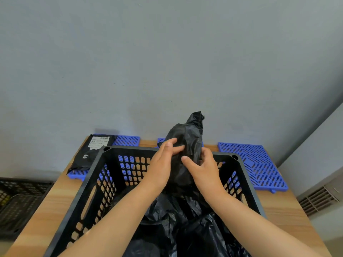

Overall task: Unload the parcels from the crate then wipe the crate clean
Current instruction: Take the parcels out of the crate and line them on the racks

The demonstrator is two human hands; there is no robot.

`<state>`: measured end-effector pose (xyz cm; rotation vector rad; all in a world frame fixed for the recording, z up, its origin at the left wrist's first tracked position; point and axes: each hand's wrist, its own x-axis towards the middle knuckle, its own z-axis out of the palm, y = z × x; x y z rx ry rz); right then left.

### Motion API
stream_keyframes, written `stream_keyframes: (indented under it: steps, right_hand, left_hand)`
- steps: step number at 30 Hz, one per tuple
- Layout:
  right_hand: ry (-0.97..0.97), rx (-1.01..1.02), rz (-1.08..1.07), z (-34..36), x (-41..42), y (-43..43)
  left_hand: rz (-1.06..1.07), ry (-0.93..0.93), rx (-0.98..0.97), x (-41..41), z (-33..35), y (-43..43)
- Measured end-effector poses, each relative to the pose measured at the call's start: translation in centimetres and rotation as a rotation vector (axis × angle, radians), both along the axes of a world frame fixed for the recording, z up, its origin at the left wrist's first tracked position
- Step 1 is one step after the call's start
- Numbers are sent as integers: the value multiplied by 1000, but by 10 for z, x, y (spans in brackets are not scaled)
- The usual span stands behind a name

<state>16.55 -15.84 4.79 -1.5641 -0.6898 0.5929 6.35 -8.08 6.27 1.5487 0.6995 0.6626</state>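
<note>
The only print in view is a white shipping label on the flat black parcel, which lies at about ten o'clock from the black crate. The label has a barcode strip at its one o'clock corner and rows of fine print, all too small and blurred to read. At the label's seven o'clock, a small white mark cannot be made out.

Plain grey wall behind wooden table — possibly a vent at right.
</note>
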Motion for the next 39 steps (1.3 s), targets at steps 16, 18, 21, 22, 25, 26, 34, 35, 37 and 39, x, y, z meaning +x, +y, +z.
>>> stream_keyframes:
  steps: [16, 18, 21, 22, 25, 26, 34, 35, 37, 39]
  right_hand:
    - [138, 0, -167, 2, 39, -4]
    - [105, 27, -204, 7, 52, -7]
    - [60, 84, -251, 20, 80, -15]
    - [52, 106, -265, 24, 91, -17]
    - [44, 170, -313, 32, 130, -24]
    - [43, 187, -336, 32, 143, -25]
    - [93, 219, -521, -5, 243, -29]
    - [85, 197, -525, -13, 252, -29]
    - [56, 130, -524, -30, 270, -28]
    - [36, 49, -507, -50, 285, -24]
  left_hand:
    - [200, 41, 55, 5, -11, 20]
    - [186, 56, 60, 18, -17, 16]
    - [158, 64, 59, 42, -25, 8]
    - [150, 69, 66, 51, -26, 6]
    - [121, 87, 110, 80, -27, -1]
    - [112, 94, 133, 91, -27, -3]
    - [90, 302, 369, 165, -40, 9]
    - [83, 347, 421, 172, -43, 12]
    - [79, 459, 533, 188, -48, 18]
    - [51, 602, 663, 202, -53, 24]
